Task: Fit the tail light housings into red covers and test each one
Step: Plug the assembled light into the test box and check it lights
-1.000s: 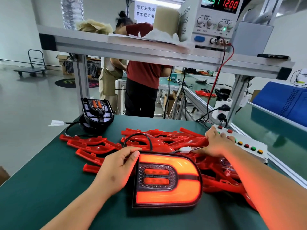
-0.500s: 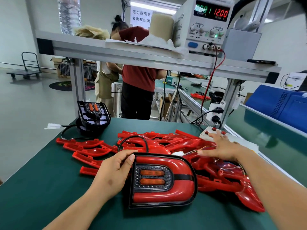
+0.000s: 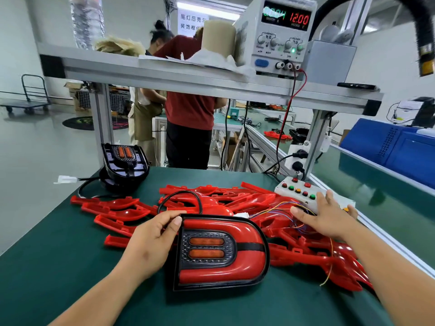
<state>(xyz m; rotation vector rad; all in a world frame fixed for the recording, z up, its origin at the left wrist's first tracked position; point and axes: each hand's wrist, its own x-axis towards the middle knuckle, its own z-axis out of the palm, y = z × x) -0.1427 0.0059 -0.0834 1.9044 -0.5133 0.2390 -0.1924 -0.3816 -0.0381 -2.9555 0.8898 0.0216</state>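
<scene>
Now the lamp has gone dark: test done.
It lies on the mat before the covers; left hand grips its left edge, right hand has left the button box, fingers spread flat, holding nothing. Unplugging looks next.

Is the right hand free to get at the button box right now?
Probably yes. The right hand is open, holds nothing and is spread over the near end of the button box; only thin wires lie under it, and nothing blocks the box.
</scene>
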